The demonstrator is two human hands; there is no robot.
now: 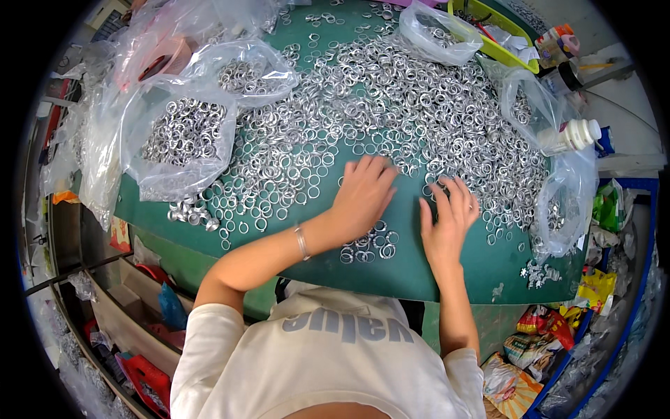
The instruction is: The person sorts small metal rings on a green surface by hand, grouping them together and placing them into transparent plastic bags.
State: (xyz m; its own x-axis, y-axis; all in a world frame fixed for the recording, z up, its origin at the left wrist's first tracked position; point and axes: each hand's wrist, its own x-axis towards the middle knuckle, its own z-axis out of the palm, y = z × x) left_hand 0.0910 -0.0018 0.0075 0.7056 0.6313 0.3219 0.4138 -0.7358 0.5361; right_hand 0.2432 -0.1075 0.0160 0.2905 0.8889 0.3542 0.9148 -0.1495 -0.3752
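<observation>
Silver metal rings (426,91) lie in a wide, loose heap over the green tabletop (412,258). My left hand (364,195) rests at the near edge of this heap, its fingers stretched over a few rings and slightly blurred. To its right, my right hand (450,218) is open, thumb apart, with its fingertips at the rings on that side. Neither hand visibly grips anything, though the tips of the left fingers are hard to make out. A small group of rings (370,244) sits nearer to me, partly beneath my left wrist.
Clear plastic bags of rings (185,129) stand at the left; another bag (562,209) lies at the right edge. A white bottle (572,136) leans there. A yellow-green tray (499,35) is at the far right. Small silver pieces (539,274) lie near the right front edge.
</observation>
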